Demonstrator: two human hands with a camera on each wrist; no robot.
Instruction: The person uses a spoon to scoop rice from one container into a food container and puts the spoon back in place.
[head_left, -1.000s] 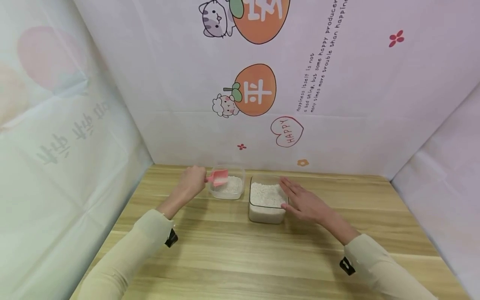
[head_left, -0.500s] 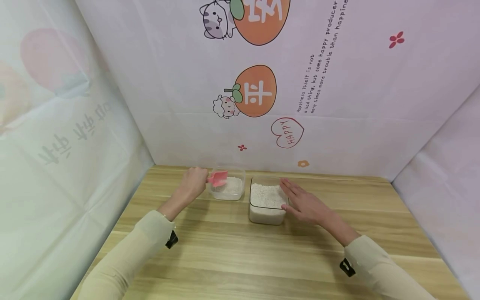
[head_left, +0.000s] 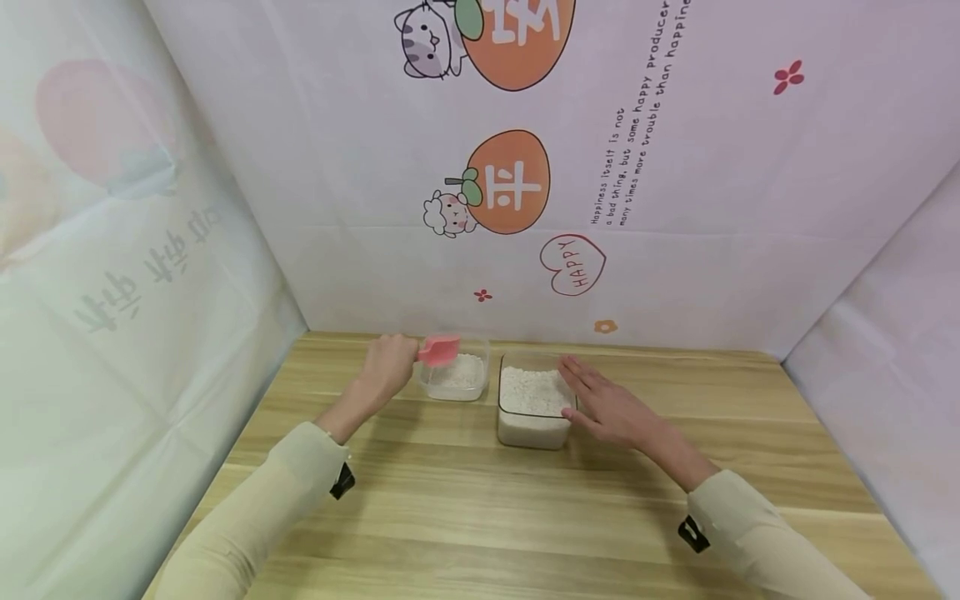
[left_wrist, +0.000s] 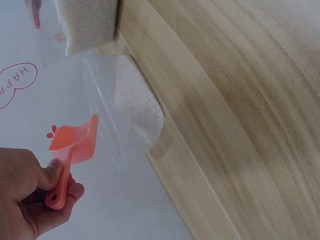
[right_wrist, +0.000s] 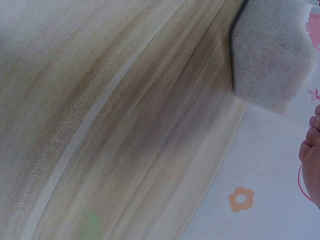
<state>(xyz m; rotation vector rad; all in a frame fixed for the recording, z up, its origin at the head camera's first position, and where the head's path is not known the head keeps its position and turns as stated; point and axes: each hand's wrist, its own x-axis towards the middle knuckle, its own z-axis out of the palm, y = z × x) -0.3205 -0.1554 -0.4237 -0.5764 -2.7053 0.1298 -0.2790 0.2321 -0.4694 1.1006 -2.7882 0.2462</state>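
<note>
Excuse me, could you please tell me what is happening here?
A person holds a pink scoop in their left grip, tilted over the smaller clear container. Their right grip rests at the right side of the larger clear container. Both containers stand side by side on the wooden table with white, grainy material inside, and the larger one holds more. Whether anything remains in the scoop, I cannot tell.

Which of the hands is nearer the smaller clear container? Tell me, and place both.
Left. The left hand, holding the pink scoop, is just left of the smaller container; the right hand is farther off, at the larger container's right side.
</note>
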